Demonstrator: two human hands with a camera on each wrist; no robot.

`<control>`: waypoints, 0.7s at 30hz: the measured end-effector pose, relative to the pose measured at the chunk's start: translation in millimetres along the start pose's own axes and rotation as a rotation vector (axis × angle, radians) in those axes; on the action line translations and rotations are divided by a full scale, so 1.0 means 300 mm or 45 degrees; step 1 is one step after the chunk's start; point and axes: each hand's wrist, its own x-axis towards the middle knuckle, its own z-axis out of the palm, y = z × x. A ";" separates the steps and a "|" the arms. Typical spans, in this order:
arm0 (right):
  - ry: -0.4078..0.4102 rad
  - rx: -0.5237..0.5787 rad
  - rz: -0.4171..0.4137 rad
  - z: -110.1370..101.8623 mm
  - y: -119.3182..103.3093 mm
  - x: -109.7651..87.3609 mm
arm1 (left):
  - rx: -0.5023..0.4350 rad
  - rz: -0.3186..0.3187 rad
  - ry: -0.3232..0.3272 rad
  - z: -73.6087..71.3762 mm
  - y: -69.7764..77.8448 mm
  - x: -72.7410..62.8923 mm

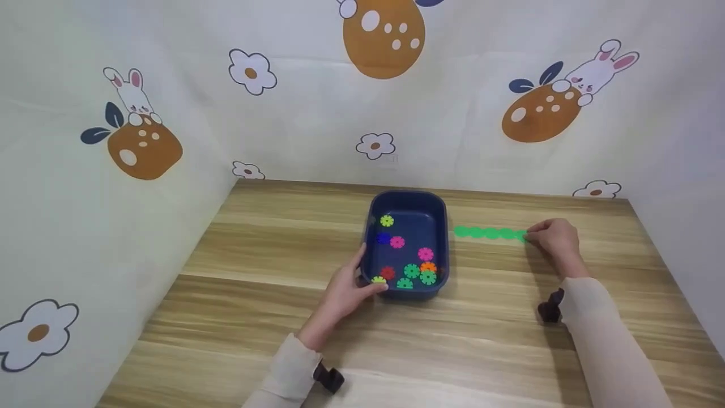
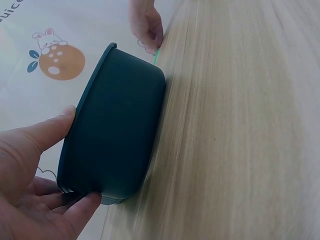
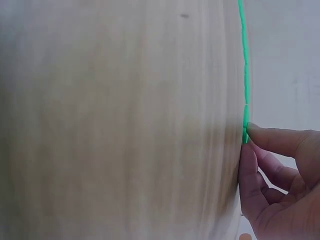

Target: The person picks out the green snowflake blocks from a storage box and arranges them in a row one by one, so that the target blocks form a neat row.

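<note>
The right hand pinches, fingers nearly together, the end of the green row farthest from the tub on the counter; the left hand, spread wider, grips the tub's near left corner.

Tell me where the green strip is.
In the head view, the green strip lies on the table, right of the blue bin, ending at the right hand.
</note>
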 end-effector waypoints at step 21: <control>-0.107 0.811 -0.171 0.049 -0.175 -0.078 | -0.031 0.001 -0.016 0.006 -0.008 -0.003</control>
